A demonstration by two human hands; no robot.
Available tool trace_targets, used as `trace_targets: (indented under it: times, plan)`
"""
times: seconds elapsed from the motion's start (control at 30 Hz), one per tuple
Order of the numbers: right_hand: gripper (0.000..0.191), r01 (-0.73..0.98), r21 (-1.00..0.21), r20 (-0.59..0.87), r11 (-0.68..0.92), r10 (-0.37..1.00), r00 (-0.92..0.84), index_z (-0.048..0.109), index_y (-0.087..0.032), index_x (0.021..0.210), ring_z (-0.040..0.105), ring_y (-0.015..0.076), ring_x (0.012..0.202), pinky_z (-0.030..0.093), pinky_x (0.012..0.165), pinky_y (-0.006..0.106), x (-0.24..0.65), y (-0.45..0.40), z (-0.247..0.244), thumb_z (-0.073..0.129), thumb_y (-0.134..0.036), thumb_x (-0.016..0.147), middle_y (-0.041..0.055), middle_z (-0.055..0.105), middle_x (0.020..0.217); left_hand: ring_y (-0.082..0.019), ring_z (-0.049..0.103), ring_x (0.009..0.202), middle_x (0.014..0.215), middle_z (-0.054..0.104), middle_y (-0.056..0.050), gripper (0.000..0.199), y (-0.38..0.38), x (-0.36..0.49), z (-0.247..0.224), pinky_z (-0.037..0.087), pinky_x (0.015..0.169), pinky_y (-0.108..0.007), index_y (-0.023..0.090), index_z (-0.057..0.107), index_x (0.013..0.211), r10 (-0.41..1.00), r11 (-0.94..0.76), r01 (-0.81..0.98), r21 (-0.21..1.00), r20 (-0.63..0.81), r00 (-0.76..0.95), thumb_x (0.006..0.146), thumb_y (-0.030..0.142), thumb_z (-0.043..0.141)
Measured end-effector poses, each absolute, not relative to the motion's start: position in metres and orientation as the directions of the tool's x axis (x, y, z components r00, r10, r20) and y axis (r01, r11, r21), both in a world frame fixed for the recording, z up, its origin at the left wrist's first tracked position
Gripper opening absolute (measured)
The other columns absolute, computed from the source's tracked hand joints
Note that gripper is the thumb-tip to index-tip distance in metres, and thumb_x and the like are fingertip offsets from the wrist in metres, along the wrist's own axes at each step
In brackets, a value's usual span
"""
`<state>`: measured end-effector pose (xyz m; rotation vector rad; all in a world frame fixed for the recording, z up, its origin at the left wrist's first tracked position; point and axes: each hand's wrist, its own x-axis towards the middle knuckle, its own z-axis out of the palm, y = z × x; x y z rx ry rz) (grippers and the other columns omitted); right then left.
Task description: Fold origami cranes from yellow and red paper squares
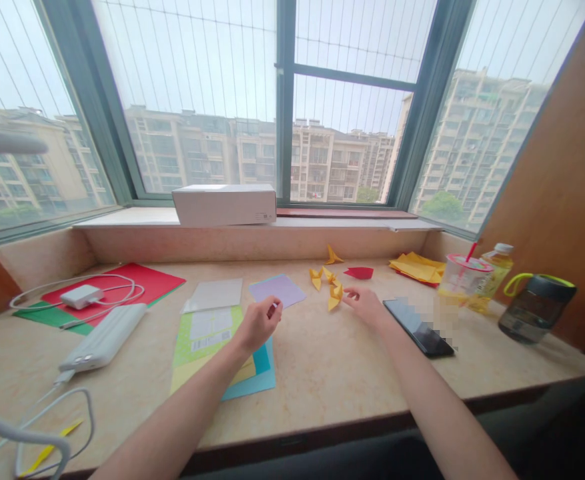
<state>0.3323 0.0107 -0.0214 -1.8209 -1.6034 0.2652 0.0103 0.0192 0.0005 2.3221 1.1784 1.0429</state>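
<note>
My left hand (259, 325) hovers over the edge of the paper sheets with its fingers loosely curled in, and nothing shows in them. Close beyond it lies a square lilac sheet of origami paper (277, 290). At the centre right, the fingertips of my right hand (365, 305) are closed at the side of a yellow origami figure (335, 297). Several more small yellow folded figures stand around it, one farther back (333, 255). A red folded paper piece (359, 273) lies just beyond my right hand.
Left are a white power bank (103, 339), a charger (81, 296) and red paper (157, 283). Green paper packs (187, 333) lie under my left forearm. Right are a phone (417, 327), yellow sheets (417, 267), a cup (465, 275), a bottle (497, 267) and a dark flask (537, 310).
</note>
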Motion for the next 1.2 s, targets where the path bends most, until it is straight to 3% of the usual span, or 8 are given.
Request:
trace_targets:
  times: [0.23, 0.47, 0.63, 0.7, 0.77, 1.07, 1.2]
  plan:
    - [0.032, 0.792, -0.61, 0.287, 0.027, 0.939, 0.188, 0.074, -0.017, 0.113, 0.07, 0.0218, 0.086, 0.05, 0.078, 0.03, 0.328, 0.016, -0.024, 0.064, -0.033, 0.087, 0.0076, 0.077, 0.097, -0.017, 0.062, 0.064, 0.07, 0.068, -0.004, 0.022, 0.03, 0.011, 0.005, 0.042, 0.064, -0.026, 0.019, 0.061, 0.08, 0.765, -0.641, 0.64, 0.424, 0.424, 0.485, 0.093, 0.026, 0.045]
    - [0.022, 0.811, -0.584, 0.252, -0.034, 0.942, 0.22, 0.077, -0.021, 0.098, 0.07, 0.0222, 0.094, 0.047, 0.083, 0.029, 0.329, 0.024, -0.02, 0.06, -0.031, 0.091, 0.007, 0.078, 0.101, -0.021, 0.064, 0.072, 0.072, 0.068, -0.007, 0.023, 0.053, 0.048, 0.03, 0.044, 0.07, -0.029, 0.019, 0.062, 0.07, 0.743, -0.665, 0.7, 0.261, 0.333, 0.581, 0.089, 0.019, 0.05]
    - [0.02, 0.842, -0.532, 0.233, -0.096, 0.939, 0.254, 0.077, -0.023, 0.095, 0.07, 0.0243, 0.097, 0.045, 0.082, 0.031, 0.334, 0.02, -0.011, 0.059, -0.028, 0.091, 0.0081, 0.078, 0.102, -0.021, 0.066, 0.092, 0.098, 0.071, -0.01, 0.02, 0.075, 0.102, 0.052, 0.049, 0.083, -0.032, 0.017, 0.069, 0.095, 0.735, -0.673, 0.711, 0.203, 0.282, 0.616, 0.095, 0.017, 0.049]
    - [0.019, 0.847, -0.517, 0.22, -0.126, 0.936, 0.274, 0.077, -0.024, 0.094, 0.07, 0.0243, 0.096, 0.045, 0.081, 0.031, 0.335, 0.018, -0.008, 0.059, -0.029, 0.091, 0.0073, 0.078, 0.101, -0.021, 0.065, 0.098, 0.106, 0.069, -0.011, 0.02, 0.087, 0.131, 0.058, 0.052, 0.089, -0.037, 0.014, 0.067, 0.105, 0.732, -0.677, 0.716, 0.167, 0.251, 0.633, 0.098, 0.024, 0.051]
    - [0.02, 0.848, -0.508, 0.207, -0.153, 0.934, 0.292, 0.077, -0.026, 0.094, 0.07, 0.0246, 0.096, 0.044, 0.08, 0.032, 0.337, 0.016, -0.006, 0.057, -0.029, 0.092, 0.0068, 0.078, 0.1, -0.022, 0.063, 0.105, 0.124, 0.062, -0.01, 0.032, 0.1, 0.16, 0.06, 0.055, 0.089, -0.043, 0.017, 0.06, 0.123, 0.736, -0.673, 0.727, 0.133, 0.216, 0.642, 0.096, 0.034, 0.059]
    - [0.02, 0.835, -0.51, 0.191, -0.206, 0.92, 0.344, 0.076, -0.024, 0.092, 0.07, 0.029, 0.097, 0.043, 0.082, 0.036, 0.348, 0.018, -0.004, 0.057, -0.03, 0.092, 0.0111, 0.078, 0.097, -0.023, 0.063, 0.107, 0.126, 0.06, -0.011, 0.034, 0.135, 0.241, 0.044, 0.055, 0.09, -0.043, 0.018, 0.059, 0.125, 0.793, -0.609, 0.791, 0.051, 0.051, 0.607, 0.096, 0.034, 0.061]
    - [0.022, 0.813, -0.542, 0.192, -0.21, 0.912, 0.363, 0.076, -0.024, 0.091, 0.07, 0.0294, 0.097, 0.043, 0.081, 0.037, 0.357, 0.021, -0.006, 0.055, -0.03, 0.093, 0.0109, 0.078, 0.097, -0.024, 0.063, 0.107, 0.126, 0.06, -0.011, 0.034, 0.141, 0.25, 0.042, 0.055, 0.089, -0.043, 0.017, 0.059, 0.125, 0.794, -0.608, 0.793, 0.038, 0.051, 0.606, 0.095, 0.034, 0.061]
